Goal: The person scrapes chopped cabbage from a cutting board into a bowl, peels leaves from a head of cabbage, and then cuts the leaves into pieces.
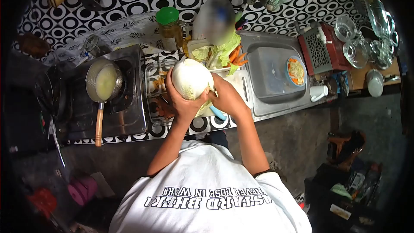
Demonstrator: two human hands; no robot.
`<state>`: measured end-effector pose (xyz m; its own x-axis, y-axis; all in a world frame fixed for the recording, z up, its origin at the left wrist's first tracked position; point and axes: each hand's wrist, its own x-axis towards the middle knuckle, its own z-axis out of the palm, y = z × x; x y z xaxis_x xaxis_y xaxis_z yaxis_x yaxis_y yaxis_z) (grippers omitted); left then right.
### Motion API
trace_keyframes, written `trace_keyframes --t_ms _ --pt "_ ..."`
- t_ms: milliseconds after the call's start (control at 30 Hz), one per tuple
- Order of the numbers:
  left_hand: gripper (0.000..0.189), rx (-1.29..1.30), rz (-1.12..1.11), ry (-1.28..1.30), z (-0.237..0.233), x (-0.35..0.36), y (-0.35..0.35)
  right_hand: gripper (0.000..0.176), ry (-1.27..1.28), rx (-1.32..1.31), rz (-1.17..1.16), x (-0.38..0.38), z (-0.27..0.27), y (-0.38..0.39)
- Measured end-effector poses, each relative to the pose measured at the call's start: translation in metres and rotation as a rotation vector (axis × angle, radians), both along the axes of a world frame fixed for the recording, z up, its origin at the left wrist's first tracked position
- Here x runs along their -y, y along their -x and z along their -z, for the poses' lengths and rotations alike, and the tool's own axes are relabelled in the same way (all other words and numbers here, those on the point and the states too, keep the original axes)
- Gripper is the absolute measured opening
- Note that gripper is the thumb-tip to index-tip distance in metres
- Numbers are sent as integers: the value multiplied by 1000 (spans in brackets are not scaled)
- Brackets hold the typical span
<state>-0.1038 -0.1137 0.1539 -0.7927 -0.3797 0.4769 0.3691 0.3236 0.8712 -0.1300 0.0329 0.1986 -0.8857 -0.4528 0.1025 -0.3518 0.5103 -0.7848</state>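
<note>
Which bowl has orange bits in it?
The pale blue bowl at the grey metal sink: it holds shredded orange and pale vegetables. The clear glass bowls right of it show none.

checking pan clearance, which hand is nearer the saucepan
Left: the left hand is right of the saucepan, holding the pan-facing side of the cabbage; the right hand is farther right, at its other side.
</note>
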Motion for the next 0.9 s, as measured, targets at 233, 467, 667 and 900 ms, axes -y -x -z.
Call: trace_keyframes --t_ms 233,467,667,900 --pt "104 -15 81 -67 -14 9 3 35 -114 -41 65 4 -21 -3" --pt "105 -60 68 -28 -19 17 7 28 -104 -84 45 6 -29 -1" --pt "104 -64 56 98 -28 20 10 29 -143 -122 52 -9 -43 9" --pt "103 -36 97 164 -36 9 15 40 -151 -145 24 -37 -43 18"
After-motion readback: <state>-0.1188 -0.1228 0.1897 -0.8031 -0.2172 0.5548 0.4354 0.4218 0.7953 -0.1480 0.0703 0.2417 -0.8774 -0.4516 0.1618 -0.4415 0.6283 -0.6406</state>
